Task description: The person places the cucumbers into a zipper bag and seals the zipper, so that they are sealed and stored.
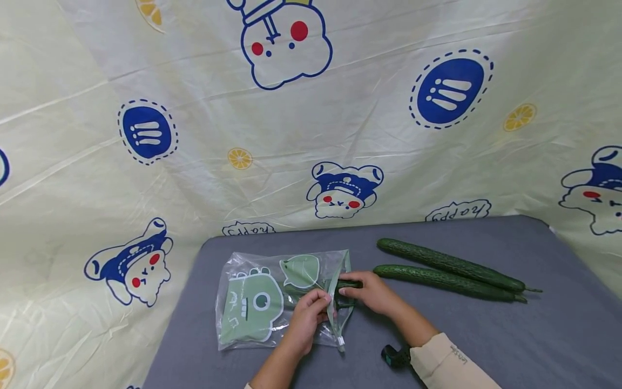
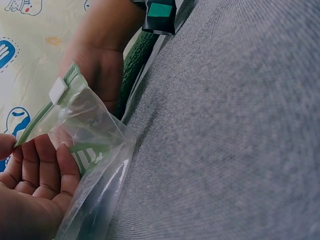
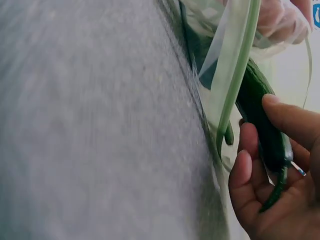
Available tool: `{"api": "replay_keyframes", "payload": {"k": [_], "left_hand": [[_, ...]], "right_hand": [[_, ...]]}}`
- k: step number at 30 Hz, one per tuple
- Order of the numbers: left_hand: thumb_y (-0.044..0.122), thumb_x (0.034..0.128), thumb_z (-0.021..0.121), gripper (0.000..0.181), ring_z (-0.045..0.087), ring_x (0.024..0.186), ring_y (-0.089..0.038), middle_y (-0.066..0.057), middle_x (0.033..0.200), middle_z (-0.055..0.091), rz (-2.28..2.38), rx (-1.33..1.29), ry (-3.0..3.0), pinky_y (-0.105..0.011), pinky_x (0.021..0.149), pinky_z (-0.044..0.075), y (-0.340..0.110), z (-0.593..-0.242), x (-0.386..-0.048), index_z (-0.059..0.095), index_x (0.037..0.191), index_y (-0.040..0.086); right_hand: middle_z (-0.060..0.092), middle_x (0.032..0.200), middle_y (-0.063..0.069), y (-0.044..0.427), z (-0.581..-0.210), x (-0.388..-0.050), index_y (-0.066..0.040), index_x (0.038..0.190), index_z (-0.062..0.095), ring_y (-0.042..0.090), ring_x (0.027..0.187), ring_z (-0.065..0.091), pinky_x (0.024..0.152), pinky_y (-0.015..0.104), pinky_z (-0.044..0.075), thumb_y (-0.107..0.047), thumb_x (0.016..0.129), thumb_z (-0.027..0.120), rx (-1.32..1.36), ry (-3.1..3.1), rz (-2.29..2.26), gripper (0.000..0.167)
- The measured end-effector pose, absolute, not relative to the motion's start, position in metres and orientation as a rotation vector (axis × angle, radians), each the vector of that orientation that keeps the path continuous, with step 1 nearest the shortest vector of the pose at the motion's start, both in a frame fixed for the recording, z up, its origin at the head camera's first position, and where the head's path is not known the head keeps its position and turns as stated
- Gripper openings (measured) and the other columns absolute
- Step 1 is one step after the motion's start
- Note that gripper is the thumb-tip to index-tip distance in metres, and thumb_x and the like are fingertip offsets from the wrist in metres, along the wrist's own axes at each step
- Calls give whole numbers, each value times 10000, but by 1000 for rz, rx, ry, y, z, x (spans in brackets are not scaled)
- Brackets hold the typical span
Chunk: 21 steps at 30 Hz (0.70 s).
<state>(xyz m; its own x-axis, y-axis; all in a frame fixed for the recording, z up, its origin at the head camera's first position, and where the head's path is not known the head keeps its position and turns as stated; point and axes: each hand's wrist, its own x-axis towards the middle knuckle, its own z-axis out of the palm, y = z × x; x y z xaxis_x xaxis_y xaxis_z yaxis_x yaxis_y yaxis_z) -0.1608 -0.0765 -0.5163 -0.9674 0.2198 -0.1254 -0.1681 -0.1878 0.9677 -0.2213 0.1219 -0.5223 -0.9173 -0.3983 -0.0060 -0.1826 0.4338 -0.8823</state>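
A clear zip bag [image 1: 228, 302] with a green cartoon print lies flat, its mouth toward the right. My left hand [image 1: 305, 319] pinches the bag's rim between thumb and fingers, as the left wrist view also shows, near the white slider [image 2: 58, 91]. At the mouth my right hand [image 1: 371, 292] grips a dark green cucumber [image 3: 262, 115] near its stem end, thumb on top and fingers beneath. The cucumber's far part is inside the bag. Beside it a second green stem [image 3: 229, 135] shows at the opening; the rest of that piece is hidden by the bag.
Two long cucumbers lie side by side on the grey table [image 1: 486, 346], a rear one [image 1: 452, 263] and a front one [image 1: 447, 281], right of my right hand. A black wrist device [image 1: 396, 356] is on my right wrist. A printed curtain [image 1: 194, 189] hangs behind the table.
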Motion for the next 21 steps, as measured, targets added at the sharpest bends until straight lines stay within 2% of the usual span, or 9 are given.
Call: {"api": "replay_keyframes", "payload": {"k": [3,8,11,13,18,21], "left_hand": [[95,970,550,243,604,700,-105,38,774,590,2245,74,1823,-240,711,527,-77,-516,-161,506,966,-144],[98,969,559,124,607,698,-100,42,776,592,2250,75,1812,-239,711,530,-77,-517,-161,565,899,-5],[100,967,562,102,607,697,-98,45,775,593,2254,75,1809,-238,710,530,-77,-517,-161,576,890,34],[99,966,561,113,607,697,-99,44,776,594,2256,75,1810,-239,711,530,-77,-517,-161,572,893,13],[100,965,560,108,609,698,-97,47,771,595,2254,79,1808,-237,712,530,-78,-517,-161,570,878,38],[102,968,562,101,610,699,-94,49,765,596,2255,80,1803,-236,714,528,-78,-518,-162,572,871,76]], "right_hand": [[656,1329,174,124,-523,-221,-67,1279,676,394,1301,563,1026,518,493,-181,960,678,-507,2462,-1511,340],[640,1293,224,129,-529,-221,6,1252,619,369,1191,635,904,321,544,-58,970,608,-501,2361,-1642,290],[602,1300,292,130,-531,-221,81,1249,577,357,1115,673,885,273,562,-18,977,563,-504,2248,-1744,290],[583,1309,319,131,-531,-221,109,1259,560,363,1084,686,887,258,565,-10,986,548,-501,2190,-1784,298],[615,1309,273,130,-529,-220,62,1280,609,353,1163,653,865,198,533,-76,984,616,-496,2196,-1762,327],[649,1289,235,125,-529,-219,19,1265,653,347,1185,643,859,211,531,-104,969,650,-502,2267,-1708,320]]}}
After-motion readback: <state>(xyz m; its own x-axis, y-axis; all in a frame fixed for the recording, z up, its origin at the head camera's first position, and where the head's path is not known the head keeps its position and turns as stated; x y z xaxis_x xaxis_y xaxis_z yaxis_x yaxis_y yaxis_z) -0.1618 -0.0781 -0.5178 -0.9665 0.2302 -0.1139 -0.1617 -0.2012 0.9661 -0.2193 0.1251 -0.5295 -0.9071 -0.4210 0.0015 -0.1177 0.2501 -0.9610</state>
